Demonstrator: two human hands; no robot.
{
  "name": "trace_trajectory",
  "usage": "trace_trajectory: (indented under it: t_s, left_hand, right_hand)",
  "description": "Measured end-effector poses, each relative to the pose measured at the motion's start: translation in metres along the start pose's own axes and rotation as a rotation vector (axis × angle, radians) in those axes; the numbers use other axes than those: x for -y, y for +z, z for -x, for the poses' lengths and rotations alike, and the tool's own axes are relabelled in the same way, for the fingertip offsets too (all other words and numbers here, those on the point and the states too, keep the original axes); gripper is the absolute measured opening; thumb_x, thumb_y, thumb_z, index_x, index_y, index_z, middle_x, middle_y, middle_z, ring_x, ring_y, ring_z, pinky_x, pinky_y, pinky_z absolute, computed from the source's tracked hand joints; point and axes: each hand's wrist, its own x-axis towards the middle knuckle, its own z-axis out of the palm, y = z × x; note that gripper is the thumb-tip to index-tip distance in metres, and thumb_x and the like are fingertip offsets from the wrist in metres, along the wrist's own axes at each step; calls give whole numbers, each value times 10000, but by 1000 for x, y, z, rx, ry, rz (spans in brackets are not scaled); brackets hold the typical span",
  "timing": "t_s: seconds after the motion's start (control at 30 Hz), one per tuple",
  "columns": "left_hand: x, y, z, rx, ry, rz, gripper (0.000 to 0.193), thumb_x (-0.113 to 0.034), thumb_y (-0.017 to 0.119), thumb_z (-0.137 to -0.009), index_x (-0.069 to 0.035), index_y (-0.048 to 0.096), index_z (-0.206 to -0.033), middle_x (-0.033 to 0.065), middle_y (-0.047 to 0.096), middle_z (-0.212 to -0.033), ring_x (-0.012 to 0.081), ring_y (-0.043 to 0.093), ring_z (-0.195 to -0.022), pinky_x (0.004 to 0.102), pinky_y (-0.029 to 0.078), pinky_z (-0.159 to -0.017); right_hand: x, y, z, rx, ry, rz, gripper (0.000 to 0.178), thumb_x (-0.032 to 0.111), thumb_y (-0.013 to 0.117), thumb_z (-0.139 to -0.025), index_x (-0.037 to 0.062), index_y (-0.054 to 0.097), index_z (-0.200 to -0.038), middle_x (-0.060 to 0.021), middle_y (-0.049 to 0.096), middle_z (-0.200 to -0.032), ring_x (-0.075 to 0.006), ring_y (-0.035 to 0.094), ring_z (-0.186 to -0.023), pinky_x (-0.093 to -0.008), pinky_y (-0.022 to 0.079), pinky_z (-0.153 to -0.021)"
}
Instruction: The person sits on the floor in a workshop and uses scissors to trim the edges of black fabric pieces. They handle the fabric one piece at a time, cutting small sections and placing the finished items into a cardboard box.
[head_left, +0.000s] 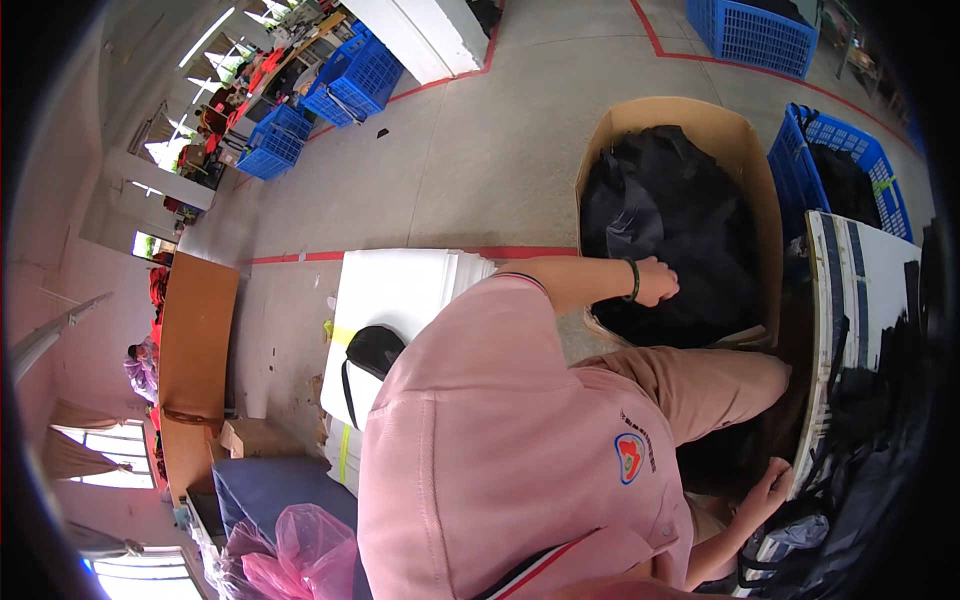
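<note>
Left hand (656, 281) extended into cardboard box (745, 150), fingers curled onto black garments (665, 215) near the box's near edge; firm grip or mere touch not discernible. Dark band on that wrist. Right hand (768, 488) low at the near edge of white board (865, 290), fingers bent against its rim; closure not discernible. Hands well apart. Black straps and fabric (860, 470) piled over the board's near end. Blue crate (850, 160) just beyond the box. White foam stack (400, 290) with black bag (372, 350) at left.
</note>
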Motion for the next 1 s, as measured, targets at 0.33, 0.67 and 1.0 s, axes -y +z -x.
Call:
trace_trajectory:
  t_s: [0.33, 0.67, 1.0]
  left_hand:
    - [-34, 51, 12, 497, -121, -90, 686, -313, 655, -780, -257, 372, -1403, 134, 478, -1353, 343, 412, -1280, 684, 105, -1072]
    - [-11, 49, 4, 547, -220, -225, 651, -317, 610, -823, -271, 364, -1423, 129, 372, -1447, 319, 332, -1344, 670, 88, -1084]
    - [-4, 42, 2, 581, -283, -211, 644, -345, 612, -820, -277, 381, -1417, 105, 381, -1450, 310, 330, -1350, 663, 78, -1091]
  right_hand:
    - [-3, 23, -11, 162, -48, 19, 216, 147, 467, -991, -52, 535, -944, -83, 553, -862, -163, 528, -832, -272, 430, -811]
    - [9, 39, -9, 172, -32, 58, 217, 180, 455, -978, 3, 564, -920, -37, 530, -771, -120, 485, -699, -248, 402, -646]
    - [-13, 42, -5, 238, 116, -40, 197, 189, 471, -978, 38, 574, -905, 27, 430, -667, -41, 359, -517, -208, 295, -454]
